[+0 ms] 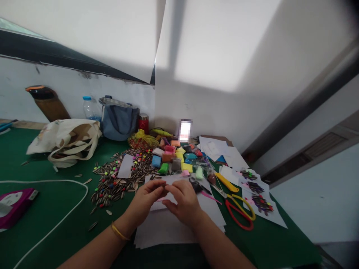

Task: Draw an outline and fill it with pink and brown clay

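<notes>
My left hand (148, 200), with a yellow bracelet (120, 231) at its wrist, has thumb and index finger pinched together. My right hand (185, 201) meets it, its fingertips touching or nearly touching the left ones. Whatever lies between the fingertips is too small and hidden to name. Both hands are above a stack of white paper (168, 233). Just beyond them are packs of coloured modelling clay (165, 168), and to the left a heap of striped sunflower seeds (112, 186) mixed with small bright balls. A pink plastic tool (211, 198) lies right of my right hand.
Scissors (238, 209) with red and yellow handles and a yellow utility knife (227, 182) lie at right, beside sheets with seed-and-clay figures (262, 203). A cloth bag (67, 140), a blue bag (119, 119), bottles and a lit phone (185, 130) stand behind. A white cable (67, 209) crosses the left.
</notes>
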`<state>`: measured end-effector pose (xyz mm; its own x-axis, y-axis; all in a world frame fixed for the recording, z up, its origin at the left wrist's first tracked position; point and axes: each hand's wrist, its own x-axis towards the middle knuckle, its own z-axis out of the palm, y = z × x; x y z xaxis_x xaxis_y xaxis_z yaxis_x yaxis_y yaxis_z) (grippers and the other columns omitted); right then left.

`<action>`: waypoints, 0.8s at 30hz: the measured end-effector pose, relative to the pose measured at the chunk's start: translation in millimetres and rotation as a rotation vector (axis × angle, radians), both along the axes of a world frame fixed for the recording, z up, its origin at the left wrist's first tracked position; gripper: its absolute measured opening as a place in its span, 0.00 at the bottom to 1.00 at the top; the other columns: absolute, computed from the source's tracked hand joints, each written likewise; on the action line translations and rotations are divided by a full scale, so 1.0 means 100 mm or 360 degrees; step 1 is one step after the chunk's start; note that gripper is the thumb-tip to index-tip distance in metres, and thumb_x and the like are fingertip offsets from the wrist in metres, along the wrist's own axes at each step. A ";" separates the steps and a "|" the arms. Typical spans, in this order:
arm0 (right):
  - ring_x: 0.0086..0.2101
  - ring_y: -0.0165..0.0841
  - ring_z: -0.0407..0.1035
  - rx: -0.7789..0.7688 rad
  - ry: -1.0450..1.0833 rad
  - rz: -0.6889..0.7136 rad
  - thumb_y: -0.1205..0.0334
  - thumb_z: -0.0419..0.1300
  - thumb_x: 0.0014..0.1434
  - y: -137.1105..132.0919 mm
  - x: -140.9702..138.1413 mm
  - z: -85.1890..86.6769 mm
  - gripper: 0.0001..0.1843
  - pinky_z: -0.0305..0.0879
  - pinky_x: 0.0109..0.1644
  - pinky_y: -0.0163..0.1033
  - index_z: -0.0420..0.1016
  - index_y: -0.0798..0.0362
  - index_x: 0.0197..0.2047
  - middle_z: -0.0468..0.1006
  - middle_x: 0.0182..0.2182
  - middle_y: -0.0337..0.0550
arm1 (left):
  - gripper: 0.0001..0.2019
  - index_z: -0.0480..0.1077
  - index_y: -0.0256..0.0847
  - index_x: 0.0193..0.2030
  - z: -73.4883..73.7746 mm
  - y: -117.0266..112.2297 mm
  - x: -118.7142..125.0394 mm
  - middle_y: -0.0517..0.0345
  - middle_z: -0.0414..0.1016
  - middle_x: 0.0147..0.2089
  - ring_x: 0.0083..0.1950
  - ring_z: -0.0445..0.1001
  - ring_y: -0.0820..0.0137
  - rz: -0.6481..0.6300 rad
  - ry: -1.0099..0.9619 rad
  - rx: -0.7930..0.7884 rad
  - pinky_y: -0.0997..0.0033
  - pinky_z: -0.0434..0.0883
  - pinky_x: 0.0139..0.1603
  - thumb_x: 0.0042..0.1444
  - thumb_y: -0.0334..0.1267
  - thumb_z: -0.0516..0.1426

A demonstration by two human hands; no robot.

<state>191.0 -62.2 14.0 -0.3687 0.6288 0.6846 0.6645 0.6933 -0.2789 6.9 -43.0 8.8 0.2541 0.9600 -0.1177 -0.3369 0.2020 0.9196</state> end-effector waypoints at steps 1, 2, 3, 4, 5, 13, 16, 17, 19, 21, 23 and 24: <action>0.38 0.38 0.68 -0.0009 0.0036 0.0022 0.52 0.60 0.62 -0.02 -0.06 -0.01 0.15 0.65 0.43 0.46 0.72 0.51 0.47 0.74 0.37 0.47 | 0.15 0.76 0.40 0.43 0.00 -0.01 0.01 0.54 0.80 0.41 0.41 0.77 0.67 -0.0020 0.0076 0.0036 0.68 0.73 0.45 0.49 0.43 0.66; 0.37 0.37 0.67 -0.0015 0.0074 0.0040 0.53 0.59 0.63 -0.03 -0.10 -0.02 0.12 0.65 0.42 0.44 0.72 0.52 0.45 0.74 0.35 0.46 | 0.14 0.76 0.40 0.42 0.00 -0.02 0.01 0.55 0.80 0.39 0.40 0.77 0.68 -0.0029 0.0165 0.0084 0.69 0.73 0.44 0.49 0.42 0.66; 0.36 0.36 0.67 -0.0020 0.0122 0.0054 0.54 0.58 0.64 -0.03 -0.12 -0.03 0.10 0.65 0.41 0.43 0.72 0.52 0.43 0.74 0.34 0.45 | 0.13 0.77 0.39 0.39 0.01 -0.03 0.01 0.56 0.80 0.37 0.38 0.76 0.69 -0.0036 0.0258 0.0138 0.70 0.73 0.41 0.48 0.42 0.66; 0.35 0.36 0.67 -0.0029 0.0171 0.0069 0.55 0.57 0.64 -0.03 -0.13 -0.03 0.09 0.65 0.40 0.42 0.72 0.52 0.42 0.74 0.33 0.45 | 0.11 0.77 0.39 0.37 0.01 -0.04 0.01 0.57 0.79 0.34 0.35 0.75 0.69 -0.0042 0.0347 0.0193 0.71 0.72 0.39 0.49 0.42 0.66; 0.35 0.35 0.67 -0.0042 0.0217 0.0087 0.56 0.57 0.65 -0.02 -0.12 -0.04 0.08 0.65 0.39 0.42 0.72 0.52 0.41 0.74 0.33 0.44 | 0.10 0.78 0.39 0.35 0.02 -0.04 0.01 0.57 0.78 0.31 0.33 0.74 0.70 -0.0054 0.0433 0.0245 0.72 0.72 0.37 0.49 0.42 0.65; 0.37 0.36 0.68 -0.0190 0.0342 0.0046 0.57 0.54 0.66 -0.02 -0.06 -0.05 0.11 0.67 0.40 0.42 0.75 0.50 0.47 0.72 0.34 0.45 | 0.13 0.78 0.39 0.39 0.14 -0.13 0.07 0.55 0.79 0.35 0.35 0.74 0.67 -0.0127 0.0504 0.0414 0.69 0.72 0.38 0.52 0.45 0.62; 0.43 0.38 0.68 -0.0117 0.0312 -0.0006 0.59 0.51 0.67 -0.05 -0.06 -0.03 0.16 0.68 0.46 0.47 0.73 0.48 0.54 0.72 0.42 0.48 | 0.12 0.77 0.37 0.34 0.14 -0.15 0.11 0.58 0.76 0.28 0.31 0.72 0.70 -0.0113 0.0348 0.0269 0.71 0.71 0.34 0.50 0.45 0.64; 0.47 0.39 0.68 -0.0096 0.0298 0.0011 0.60 0.50 0.67 -0.05 -0.07 -0.01 0.17 0.67 0.50 0.49 0.71 0.48 0.57 0.72 0.46 0.50 | 0.12 0.76 0.37 0.34 0.13 -0.16 0.13 0.58 0.76 0.28 0.32 0.72 0.69 -0.0096 0.0304 0.0229 0.70 0.71 0.35 0.51 0.45 0.64; 0.55 0.42 0.64 -0.0066 0.0219 0.0062 0.60 0.47 0.68 -0.06 -0.09 0.01 0.21 0.64 0.57 0.54 0.65 0.50 0.62 0.69 0.55 0.52 | 0.13 0.76 0.39 0.40 0.13 -0.18 0.17 0.55 0.79 0.37 0.39 0.75 0.66 -0.0053 0.0163 0.0141 0.67 0.73 0.41 0.51 0.44 0.64; 0.62 0.44 0.56 -0.0078 0.0075 0.0100 0.55 0.47 0.68 -0.07 -0.12 0.04 0.26 0.56 0.64 0.58 0.56 0.53 0.67 0.64 0.62 0.54 | 0.18 0.74 0.43 0.50 0.17 -0.20 0.19 0.51 0.77 0.51 0.51 0.74 0.62 -0.0040 -0.0100 0.0017 0.63 0.71 0.52 0.54 0.45 0.63; 0.66 0.46 0.48 -0.0097 -0.0071 0.0152 0.47 0.46 0.68 -0.08 -0.14 0.05 0.34 0.49 0.67 0.60 0.50 0.57 0.70 0.58 0.65 0.56 | 0.21 0.71 0.44 0.55 0.26 -0.20 0.19 0.49 0.72 0.60 0.60 0.69 0.60 -0.0123 -0.0441 -0.0121 0.59 0.65 0.62 0.59 0.51 0.57; 0.67 0.47 0.46 -0.0106 -0.0129 0.0190 0.43 0.45 0.67 -0.10 -0.16 0.06 0.38 0.46 0.68 0.60 0.48 0.59 0.70 0.55 0.67 0.57 | 0.24 0.71 0.42 0.55 0.32 -0.19 0.18 0.47 0.71 0.61 0.63 0.67 0.59 -0.0204 -0.0567 -0.0214 0.56 0.63 0.64 0.59 0.55 0.54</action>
<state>175.3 -71.7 19.7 -0.4961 0.6202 0.6077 0.6004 0.7506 -0.2758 24.5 -62.4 40.6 0.4182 0.9000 -0.1228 -0.5942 0.3733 0.7124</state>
